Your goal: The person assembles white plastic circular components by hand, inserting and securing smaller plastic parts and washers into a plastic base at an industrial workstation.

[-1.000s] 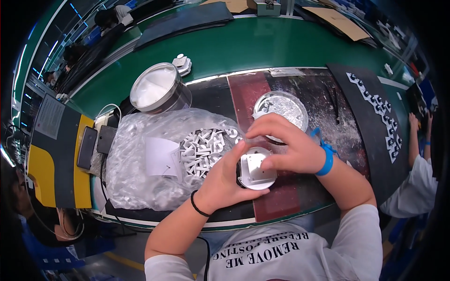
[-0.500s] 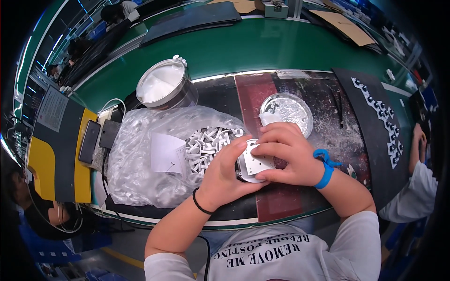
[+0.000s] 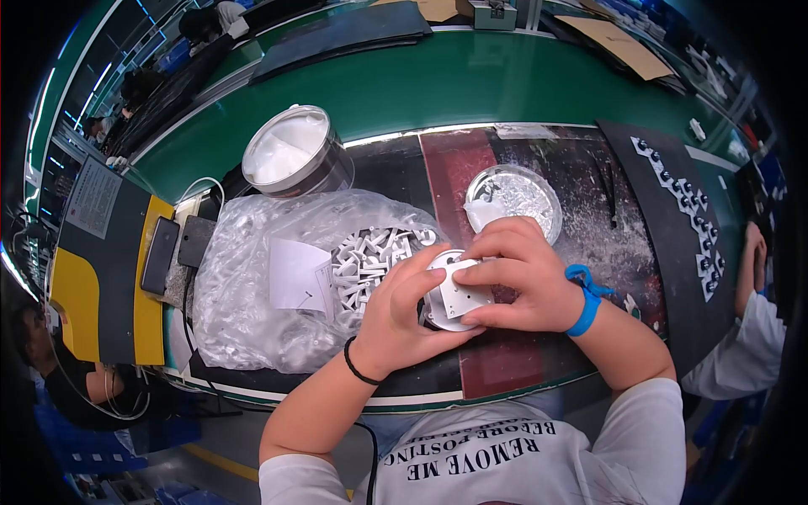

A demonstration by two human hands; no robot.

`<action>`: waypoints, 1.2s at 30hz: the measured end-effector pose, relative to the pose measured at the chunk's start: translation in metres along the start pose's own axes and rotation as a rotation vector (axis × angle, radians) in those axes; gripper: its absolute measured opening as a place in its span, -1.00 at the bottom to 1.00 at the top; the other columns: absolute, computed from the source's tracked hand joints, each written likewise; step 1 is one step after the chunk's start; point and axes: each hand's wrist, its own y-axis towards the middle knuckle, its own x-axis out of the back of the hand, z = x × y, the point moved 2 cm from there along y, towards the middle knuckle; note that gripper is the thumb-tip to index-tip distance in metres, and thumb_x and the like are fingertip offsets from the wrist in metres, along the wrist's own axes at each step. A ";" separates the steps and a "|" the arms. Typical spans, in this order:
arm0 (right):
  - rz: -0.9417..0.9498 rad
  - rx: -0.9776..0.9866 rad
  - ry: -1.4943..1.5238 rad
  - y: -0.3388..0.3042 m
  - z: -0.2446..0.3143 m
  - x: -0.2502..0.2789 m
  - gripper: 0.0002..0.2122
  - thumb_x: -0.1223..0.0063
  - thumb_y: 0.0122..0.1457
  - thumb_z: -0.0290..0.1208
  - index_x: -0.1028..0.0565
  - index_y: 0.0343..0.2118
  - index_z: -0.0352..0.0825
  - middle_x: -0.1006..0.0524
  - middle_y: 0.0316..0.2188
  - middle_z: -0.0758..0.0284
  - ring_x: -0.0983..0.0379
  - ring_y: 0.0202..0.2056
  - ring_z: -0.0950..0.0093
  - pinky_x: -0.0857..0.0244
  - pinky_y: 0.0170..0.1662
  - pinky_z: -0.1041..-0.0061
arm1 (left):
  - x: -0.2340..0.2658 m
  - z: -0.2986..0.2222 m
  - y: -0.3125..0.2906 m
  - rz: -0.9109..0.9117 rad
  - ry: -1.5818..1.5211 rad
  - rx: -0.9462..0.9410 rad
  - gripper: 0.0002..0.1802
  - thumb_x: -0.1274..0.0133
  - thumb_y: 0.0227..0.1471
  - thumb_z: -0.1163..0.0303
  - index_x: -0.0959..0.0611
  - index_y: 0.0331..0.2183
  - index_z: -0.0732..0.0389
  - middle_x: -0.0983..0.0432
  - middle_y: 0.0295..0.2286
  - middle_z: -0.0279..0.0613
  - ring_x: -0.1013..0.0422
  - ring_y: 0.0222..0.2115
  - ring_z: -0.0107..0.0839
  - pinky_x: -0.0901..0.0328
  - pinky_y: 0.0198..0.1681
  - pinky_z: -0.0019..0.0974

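Note:
A white flat plate with small holes (image 3: 465, 296) lies over a round, pale disc-like part (image 3: 443, 318) in front of me. My right hand (image 3: 528, 276) grips the plate from the right, fingers on top and thumb at its lower edge. From the left, my left hand (image 3: 397, 313) curls round the round part, its thumb along the near side. What lies beneath the disc is hidden. Beside my left hand, an open clear plastic bag (image 3: 244, 286) holds many white stemmed plastic parts (image 3: 362, 271). Just beyond my right hand sits a shallow round metal dish (image 3: 539, 199) with a clear film scrap.
A round tin (image 3: 324, 172) with white lining stands behind the bag. At right, a dark board (image 3: 665, 244) carries rows of white-and-black parts. A yellow-grey machine (image 3: 105, 269) and a phone (image 3: 160, 255) are at left. A co-worker's arm (image 3: 749, 328) shows far right.
The white plate has shifted slightly right and tilted, showing more of the round part at its left. Both hands keep their hold. A small white item behind the tin has moved left.

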 end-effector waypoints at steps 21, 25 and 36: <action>-0.098 -0.097 -0.068 -0.002 0.012 -0.008 -0.70 -0.27 -0.24 -0.20 -0.55 -0.38 -0.14 -0.45 -0.27 0.40 -0.32 -0.15 0.37 -0.08 -0.08 0.37 | 0.003 0.001 0.000 0.019 0.038 0.001 -0.19 -0.39 -0.44 0.22 -0.29 -0.11 0.02 -0.34 -0.11 0.15 -0.42 -0.25 0.04 -0.34 -0.25 -0.16; -0.093 -0.084 -0.050 -0.004 0.010 -0.007 -0.67 -0.26 -0.22 -0.18 -0.52 -0.34 -0.16 -0.45 -0.28 0.40 -0.32 -0.16 0.36 -0.07 -0.06 0.36 | 0.003 0.001 0.002 0.034 0.043 -0.031 -0.14 -0.40 -0.45 0.23 -0.26 -0.09 0.00 -0.33 -0.11 0.17 -0.42 -0.24 0.02 -0.35 -0.26 -0.17; 0.070 -0.795 1.225 -0.006 0.012 -0.022 -0.57 0.00 0.16 -0.36 -0.20 0.02 -0.45 -0.43 -0.22 0.30 -0.35 -0.21 0.63 -0.26 -0.18 0.63 | 0.010 -0.004 0.002 -0.023 0.153 -0.145 -0.03 -0.41 -0.46 0.23 -0.22 0.01 -0.10 -0.30 -0.09 0.20 -0.42 -0.24 0.00 -0.37 -0.27 -0.16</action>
